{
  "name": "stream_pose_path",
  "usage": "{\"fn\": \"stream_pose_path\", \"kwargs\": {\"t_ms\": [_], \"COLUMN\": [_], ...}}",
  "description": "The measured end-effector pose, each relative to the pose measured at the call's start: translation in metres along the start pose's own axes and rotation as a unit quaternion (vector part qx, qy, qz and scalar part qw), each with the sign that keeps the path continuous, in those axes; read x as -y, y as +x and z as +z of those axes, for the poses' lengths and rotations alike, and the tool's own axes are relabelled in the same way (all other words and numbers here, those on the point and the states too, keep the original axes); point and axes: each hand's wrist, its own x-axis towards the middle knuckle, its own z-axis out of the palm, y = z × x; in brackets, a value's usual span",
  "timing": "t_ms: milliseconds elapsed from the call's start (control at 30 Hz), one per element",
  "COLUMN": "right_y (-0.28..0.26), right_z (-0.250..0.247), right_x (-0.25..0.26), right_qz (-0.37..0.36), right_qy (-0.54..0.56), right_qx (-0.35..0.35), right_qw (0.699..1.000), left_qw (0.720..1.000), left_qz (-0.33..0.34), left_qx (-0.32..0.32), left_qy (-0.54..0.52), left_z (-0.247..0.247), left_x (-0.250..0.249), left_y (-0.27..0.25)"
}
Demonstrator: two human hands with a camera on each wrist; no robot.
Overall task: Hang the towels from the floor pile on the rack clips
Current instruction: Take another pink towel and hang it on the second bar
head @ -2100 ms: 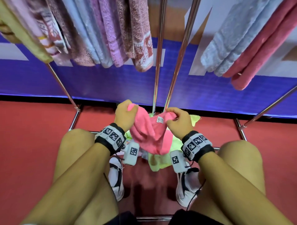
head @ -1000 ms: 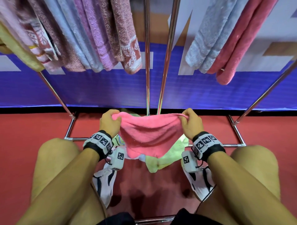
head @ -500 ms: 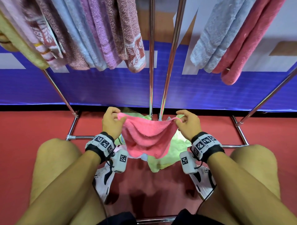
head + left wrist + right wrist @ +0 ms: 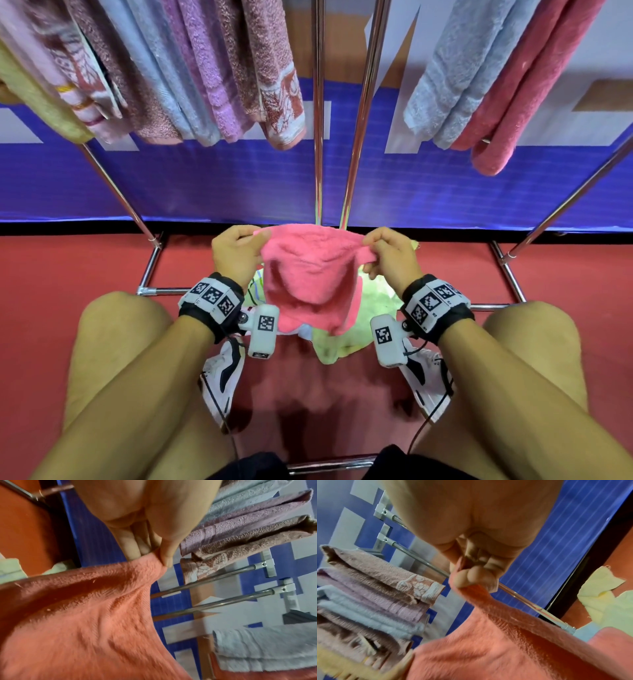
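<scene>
We are holding a pink towel (image 4: 310, 277) stretched between both hands, above the floor pile (image 4: 346, 339) and between our bent knees. Our left hand (image 4: 236, 257) is pinching one top corner, the thumb pressing the cloth against the fingers (image 4: 135, 545), as the left wrist view is showing. Our right hand (image 4: 390, 260) is gripping the other top corner, its fingertips (image 4: 471, 574) curling round a bunched fold. The top edge is running nearly level between the two hands while the rest of the cloth is sagging down in loose folds.

Under it, pale green towels (image 4: 342, 346) are lying crumpled on the red floor (image 4: 68, 267), with a bit of white cloth showing among them. Two white and black shoes (image 4: 222, 380) are standing either side of the pile.

Beyond the hands, the chrome rack (image 4: 356, 137) is rising in two upright poles just behind the pink towel. Hung towels (image 4: 205, 68) in mauve, light blue, brown and yellow are crowding the upper left, and a light blue towel (image 4: 445, 75) and a rose towel (image 4: 513, 85) are hanging at the upper right. A blue and white banner (image 4: 222, 185) is covering the wall behind.
</scene>
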Motion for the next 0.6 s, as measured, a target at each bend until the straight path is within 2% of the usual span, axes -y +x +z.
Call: {"fn": "stream_pose_path", "kwargs": {"t_ms": [133,233,333,600], "right_y": [-0.017,-0.020,-0.014,-0.013], "right_z": [0.024,0.032,0.029,0.031], "right_x": [0.003,0.001,0.001,0.004], "right_qz": [-0.007,-0.033,-0.055,-0.086], "right_qy": [0.000,-0.018,-0.026,-0.045], "right_qx": [0.134,0.148,0.122,0.093], "right_qw": [0.991,0.988,0.991,0.991], "left_qw": [0.987,0.973,0.966,0.963], "left_qz": [-0.060,-0.056,-0.040,-0.016], "left_qx": [0.147,0.222,0.253,0.270], "left_qy": [-0.029,-0.029,-0.021,-0.003], "left_z": [0.031,0.043,0.047,0.052], "left_x": [0.001,0.006,0.005,0.004], "left_y": [-0.033,-0.044,-0.045,-0.046]}}
